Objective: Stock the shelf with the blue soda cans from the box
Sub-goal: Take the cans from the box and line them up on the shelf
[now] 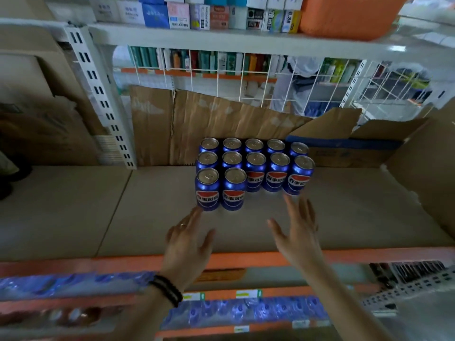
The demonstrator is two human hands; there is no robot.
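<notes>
Right now the blue soda cans (pixel 253 168) are standing upright in a tight block on the grey shelf (pixel 123 210), set back from its orange front edge (pixel 246 262). I am counting five in the back row, five in the middle row and two in the front row at the left end, all touching or nearly touching their neighbours, with red, white and blue labels facing me on the nearest ones. My left hand (pixel 188 238) is hovering just in front of the two front cans with its fingers spread and nearly straight, gripping nothing; the fingertips are reaching close to the base of the leftmost front can, though I cannot tell whether they are touching it. A ring is showing on one finger and a dark beaded bracelet (pixel 166 290) is sitting on that wrist. My right hand (pixel 299 232) is hovering in front of the right end of the middle row, palm turned inward, fingers stretched out and apart, also carrying nothing. Behind the cans a creased sheet of cardboard (pixel 197 124) is leaning against the white wire grid (pixel 246 80). To the right of the block an open cardboard box (pixel 357 148) with a blue band is sitting on the same shelf. Above, small packaged boxes (pixel 197 16) are lining the upper shelf beside an orange tub (pixel 349 16). Below, shrink-wrapped bottles (pixel 246 311) are filling the lower shelves.
</notes>
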